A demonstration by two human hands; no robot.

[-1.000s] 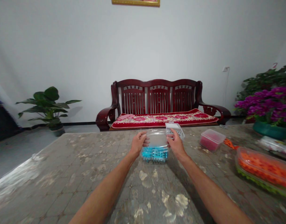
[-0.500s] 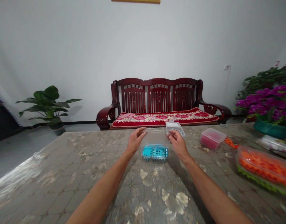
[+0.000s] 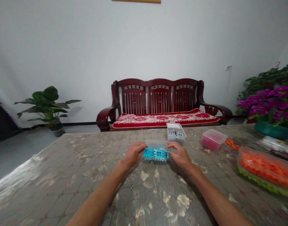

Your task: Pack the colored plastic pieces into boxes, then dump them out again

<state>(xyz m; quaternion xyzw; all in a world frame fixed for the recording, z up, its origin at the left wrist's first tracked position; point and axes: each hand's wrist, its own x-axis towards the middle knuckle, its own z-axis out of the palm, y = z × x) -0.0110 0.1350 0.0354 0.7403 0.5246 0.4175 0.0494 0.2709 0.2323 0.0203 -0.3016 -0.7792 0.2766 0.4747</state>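
Observation:
A clear plastic box (image 3: 155, 162) holding blue plastic pieces (image 3: 155, 153) sits on the table in front of me. Its clear lid (image 3: 155, 143) is tilted low over the pieces. My left hand (image 3: 134, 153) is closed at the lid's left edge, thumb and fingers pinching it. At the right edge, my right hand (image 3: 181, 155) has its thumb and fingertips closed on the same lid. Just behind my right hand stands a clear box of grey pieces (image 3: 176, 133).
To the right are a tub of pink contents (image 3: 213, 140), an orange chain (image 3: 232, 143) and a long clear container of orange pieces (image 3: 266, 164) above green ones. A purple-flowered pot (image 3: 273, 129) stands at the far right. Behind the table (image 3: 75, 175) is a wooden bench (image 3: 158, 97).
Both hands have come down and toward me, swinging the raised lid down over the blue pieces. The box of grey pieces behind is now less covered.

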